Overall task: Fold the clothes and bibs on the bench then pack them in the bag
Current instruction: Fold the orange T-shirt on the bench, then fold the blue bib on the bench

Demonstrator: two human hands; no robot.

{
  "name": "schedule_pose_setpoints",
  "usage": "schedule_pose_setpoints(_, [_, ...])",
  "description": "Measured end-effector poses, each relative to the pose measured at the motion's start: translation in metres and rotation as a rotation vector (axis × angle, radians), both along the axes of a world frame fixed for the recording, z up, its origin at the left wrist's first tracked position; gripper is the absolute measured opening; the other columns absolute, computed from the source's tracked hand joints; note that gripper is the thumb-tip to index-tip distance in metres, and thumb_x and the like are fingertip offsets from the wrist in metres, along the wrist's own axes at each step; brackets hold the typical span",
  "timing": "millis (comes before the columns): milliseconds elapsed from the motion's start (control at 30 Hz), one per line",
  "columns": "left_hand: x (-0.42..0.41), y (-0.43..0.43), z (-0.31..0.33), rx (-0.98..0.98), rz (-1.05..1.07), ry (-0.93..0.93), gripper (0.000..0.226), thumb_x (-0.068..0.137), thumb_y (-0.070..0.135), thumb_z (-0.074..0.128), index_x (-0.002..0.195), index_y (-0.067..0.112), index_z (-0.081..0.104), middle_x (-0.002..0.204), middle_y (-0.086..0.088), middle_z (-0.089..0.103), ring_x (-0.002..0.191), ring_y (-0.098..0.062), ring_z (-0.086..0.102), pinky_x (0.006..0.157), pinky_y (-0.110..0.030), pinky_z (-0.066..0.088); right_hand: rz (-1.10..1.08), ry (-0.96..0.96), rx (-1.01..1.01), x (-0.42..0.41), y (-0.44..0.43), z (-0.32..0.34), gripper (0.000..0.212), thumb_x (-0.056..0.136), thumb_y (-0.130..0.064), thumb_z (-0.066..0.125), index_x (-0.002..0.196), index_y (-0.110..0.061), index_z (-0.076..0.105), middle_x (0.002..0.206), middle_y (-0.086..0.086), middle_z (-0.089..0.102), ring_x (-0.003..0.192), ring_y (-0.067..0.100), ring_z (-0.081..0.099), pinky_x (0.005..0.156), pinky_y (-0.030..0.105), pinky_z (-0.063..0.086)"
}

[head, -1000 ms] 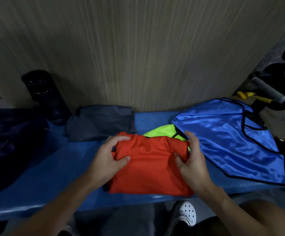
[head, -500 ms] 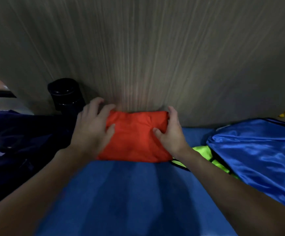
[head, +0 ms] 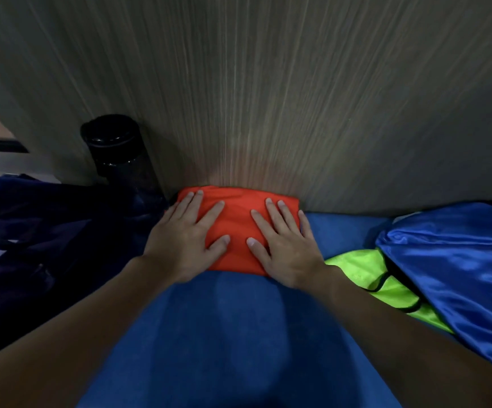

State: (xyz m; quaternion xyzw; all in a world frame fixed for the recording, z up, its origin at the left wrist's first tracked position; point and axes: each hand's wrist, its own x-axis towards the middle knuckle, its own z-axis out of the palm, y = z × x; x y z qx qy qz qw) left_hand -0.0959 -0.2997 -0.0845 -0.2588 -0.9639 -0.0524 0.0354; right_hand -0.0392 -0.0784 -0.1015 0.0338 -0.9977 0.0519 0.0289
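here both hands, left hand (head: 184, 241) and right hand (head: 284, 245), press flat with spread fingers on the folded orange garment (head: 237, 228); neither grip pinches it

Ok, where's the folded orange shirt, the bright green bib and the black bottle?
Folded orange fabric shirt (head: 237, 222), head view, bare middle strip.
Bright green bib with black trim (head: 353, 269), head view, flat upper part.
Tall black bottle (head: 121, 160), head view, upper body.

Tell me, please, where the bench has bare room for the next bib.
Bare bench lies this side of the folded orange garment, between the forearms, and a smaller patch between it and the shiny blue garment. Crowded: dark bag and bottle left, green bib right.
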Motion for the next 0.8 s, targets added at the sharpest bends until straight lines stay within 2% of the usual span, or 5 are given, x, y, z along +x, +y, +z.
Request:
schedule_pose_setpoints(200, [-0.001,0.0,0.003,-0.001,0.004,-0.041,0.089,0.081,0.077,0.011,0.157,0.033,0.021,0.166,-0.014,0.014,0.153,-0.028,0.012,0.124,-0.045,0.016,-0.008,-0.064,0.001,0.0,-0.001,0.003,0.072,0.09,-0.069,0.006,0.155,-0.038,0.003,0.164,-0.004,-0.011,0.15,0.017,-0.014,0.12,0.053,-0.006])
schedule_pose_setpoints(333, [0.003,0.007,0.016,-0.141,0.033,-0.045,0.094,0.074,0.076,-0.001,0.158,0.035,0.013,0.166,-0.012,0.01,0.153,-0.025,0.008,0.123,-0.044,0.012,0.0,-0.13,0.046,0.006,0.004,0.017,0.072,0.089,-0.067,0.006,0.155,-0.038,0.005,0.165,-0.004,-0.009,0.15,0.017,-0.013,0.118,0.057,-0.01])
schedule_pose_setpoints(467, [0.018,0.034,0.048,-0.144,0.023,0.134,0.08,0.084,0.065,0.015,0.149,0.027,0.041,0.152,-0.015,0.04,0.139,-0.033,0.035,0.111,-0.05,0.028,-0.036,-0.079,0.006,0.037,0.028,0.037,0.069,0.091,-0.062,0.004,0.153,-0.034,0.017,0.161,-0.004,0.018,0.15,0.018,0.004,0.119,0.055,-0.001])
schedule_pose_setpoints(633, [0.05,0.114,0.079,-0.064,-0.131,0.158,0.071,0.08,0.054,0.022,0.133,0.022,0.056,0.131,-0.008,0.058,0.123,-0.032,0.048,0.098,-0.046,0.038,-0.16,0.16,0.107,0.097,0.087,0.048,0.052,0.088,-0.048,0.029,0.122,-0.021,0.058,0.116,0.001,0.061,0.116,0.025,0.053,0.101,0.046,0.03])
schedule_pose_setpoints(800, [0.09,0.204,0.078,-0.012,-0.345,0.019,0.046,0.095,0.048,0.045,0.133,0.022,0.053,0.13,-0.002,0.057,0.124,-0.026,0.048,0.1,-0.042,0.039,-0.374,0.295,0.19,0.164,0.165,0.064,0.035,0.082,-0.04,0.042,0.098,-0.018,0.065,0.092,0.003,0.061,0.093,0.03,0.055,0.082,0.044,0.036])
